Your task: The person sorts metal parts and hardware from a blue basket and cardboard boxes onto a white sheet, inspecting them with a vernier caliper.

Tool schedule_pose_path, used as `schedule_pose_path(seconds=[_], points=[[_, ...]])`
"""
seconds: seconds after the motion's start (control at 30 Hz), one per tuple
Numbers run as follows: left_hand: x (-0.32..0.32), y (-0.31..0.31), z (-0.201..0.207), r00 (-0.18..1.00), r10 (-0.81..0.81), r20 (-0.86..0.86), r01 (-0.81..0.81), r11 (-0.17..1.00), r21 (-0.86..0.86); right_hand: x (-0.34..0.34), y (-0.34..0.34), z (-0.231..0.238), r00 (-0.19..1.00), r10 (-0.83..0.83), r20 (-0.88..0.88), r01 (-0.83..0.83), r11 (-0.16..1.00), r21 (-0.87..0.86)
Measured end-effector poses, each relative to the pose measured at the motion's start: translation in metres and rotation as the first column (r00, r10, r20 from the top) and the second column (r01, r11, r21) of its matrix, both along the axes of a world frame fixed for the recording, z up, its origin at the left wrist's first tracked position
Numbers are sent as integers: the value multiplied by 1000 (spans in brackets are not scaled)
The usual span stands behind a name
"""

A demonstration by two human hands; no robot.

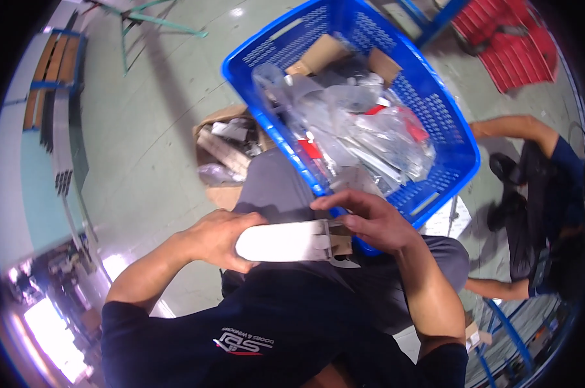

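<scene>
Across my lap lies a white oblong piece (pixel 279 242), over-bright on top, with a squared, flap-like right end; its exact kind is unclear. My left hand (pixel 224 240) is wrapped round its left end, thumb on the near side of the top. At the other end, my right hand (pixel 376 223) has its fingers apart, the thumb close to the flap; whether it touches is hard to see. Just beyond my hands a blue perforated plastic crate (pixel 457 123) leans at my knees, full of clear plastic bags (pixel 370 132), with red bits and brown cardboard (pixel 325 53).
An open cardboard box (pixel 224 196) of packaged parts stands on the floor left of the crate. A red slatted container (pixel 509 48) is at the far right. A co-worker (pixel 535 207) sits close on my right, one hand near the crate. A green metal stand (pixel 134 16) is far left.
</scene>
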State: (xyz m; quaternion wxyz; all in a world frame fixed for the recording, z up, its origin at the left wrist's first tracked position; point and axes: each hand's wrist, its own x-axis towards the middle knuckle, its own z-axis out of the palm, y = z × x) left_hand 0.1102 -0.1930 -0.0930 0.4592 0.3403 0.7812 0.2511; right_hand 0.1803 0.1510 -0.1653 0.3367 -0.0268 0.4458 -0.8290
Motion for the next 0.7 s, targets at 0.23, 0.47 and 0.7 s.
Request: schedule_pose_path(seconds=[0.23,0.47,0.7], points=[[30,-20,-11,986,45,163,-46,999,-2,12,-22,1,963,156,221,-146,987,-61],[40,-15,4,936,119,332,-103,992,-67,22,-34,-7,934,194,298,-182,981,-69],[21,-10,6,944,49,325,-24,997,-78,2,-22,9,977,175,121,-196,962,192]])
